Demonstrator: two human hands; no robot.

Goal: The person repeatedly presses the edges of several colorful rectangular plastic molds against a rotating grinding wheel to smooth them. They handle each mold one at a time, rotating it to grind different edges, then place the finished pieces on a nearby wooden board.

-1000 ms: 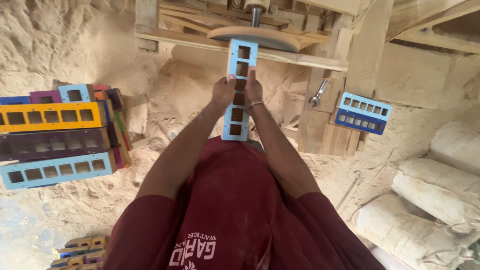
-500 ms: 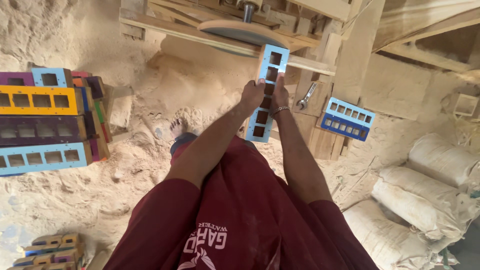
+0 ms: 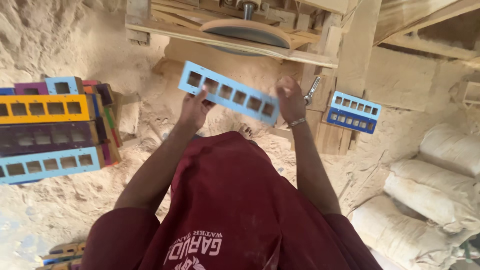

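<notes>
Both grips closed on light-blue slotted frame (image 3: 229, 92): left hand (image 3: 194, 107), right hand (image 3: 290, 100); white sacks (image 3: 440, 190) lower right.

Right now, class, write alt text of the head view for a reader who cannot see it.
A person's left hand and right hand hold a light-blue wooden strip with square holes below a round sanding disc on a timber frame. Painted strips are stacked left; sacks lie right on sawdust.

Sandy floor (image 3: 60, 210) carries stacked coloured slotted frames (image 3: 47, 125) left, pale filled sacks (image 3: 435, 200) right
</notes>
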